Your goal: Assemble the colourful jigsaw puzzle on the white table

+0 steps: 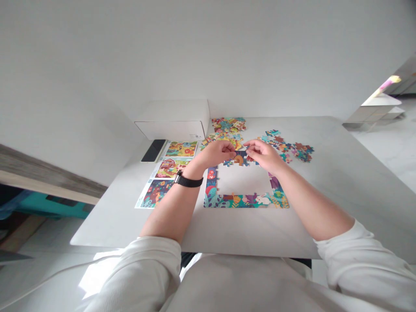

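Note:
A jigsaw puzzle (pixel 234 202) lies on the table with its border joined along the bottom and sides around a bare middle. Both hands are at its top edge. My left hand (pixel 221 152), with a black watch band at the wrist, is closed, fingertips and thumb pinched at the left of a dark blue puzzle piece (pixel 239 158) with an orange shape. My right hand (pixel 262 154) is closed at that section's right side, thumb and forefinger pinching the edge. The fingers partly hide the top row, so exactly where one piece ends is unclear.
Loose puzzle pieces (pixel 229 125) lie in a heap behind the hands, with more pieces (pixel 302 151) at the right. A white box (pixel 172 129) stands at the back left. Before it are a phone (pixel 154 150) and a picture sheet (pixel 169 168) showing three scenes.

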A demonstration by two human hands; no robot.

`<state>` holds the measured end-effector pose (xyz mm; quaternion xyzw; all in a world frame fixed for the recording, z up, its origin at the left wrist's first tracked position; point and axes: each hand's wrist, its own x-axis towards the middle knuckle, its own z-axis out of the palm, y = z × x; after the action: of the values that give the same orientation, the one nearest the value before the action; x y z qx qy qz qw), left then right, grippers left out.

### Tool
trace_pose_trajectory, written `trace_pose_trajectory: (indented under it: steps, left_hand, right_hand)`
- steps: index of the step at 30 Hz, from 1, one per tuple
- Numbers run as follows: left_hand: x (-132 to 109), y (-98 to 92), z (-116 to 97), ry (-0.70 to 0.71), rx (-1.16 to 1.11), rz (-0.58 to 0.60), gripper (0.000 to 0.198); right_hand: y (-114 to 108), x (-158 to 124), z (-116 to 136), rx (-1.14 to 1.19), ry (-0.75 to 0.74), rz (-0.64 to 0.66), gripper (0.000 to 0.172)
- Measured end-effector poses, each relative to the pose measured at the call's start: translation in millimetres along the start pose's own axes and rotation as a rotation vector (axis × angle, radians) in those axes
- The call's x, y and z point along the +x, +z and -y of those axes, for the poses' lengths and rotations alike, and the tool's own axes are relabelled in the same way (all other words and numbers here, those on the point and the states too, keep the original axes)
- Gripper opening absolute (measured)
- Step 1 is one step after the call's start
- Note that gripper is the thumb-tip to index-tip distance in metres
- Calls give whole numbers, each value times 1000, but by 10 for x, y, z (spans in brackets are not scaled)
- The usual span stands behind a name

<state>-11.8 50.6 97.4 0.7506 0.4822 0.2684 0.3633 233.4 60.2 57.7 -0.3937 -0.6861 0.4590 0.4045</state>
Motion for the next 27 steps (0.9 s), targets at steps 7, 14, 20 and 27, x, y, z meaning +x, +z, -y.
trace_pose_trajectory:
  steps: [7,14,20,27]
  left_hand:
    - [34,-24,98,-67,4,-1,15]
    - [28,16,86,-85,-35,32,19]
    - [24,127,36,-58,26,-35,12]
    - [40,272,52,-45,42,-85,8]
  right_hand:
    - [18,-39,7,-157,-74,16,27]
    - [20,-44,4,-220,-115,34,27]
    - [-38,-36,1,-341,-148,14,21]
    - [-181,-7,-82,-448,-192,60,27]
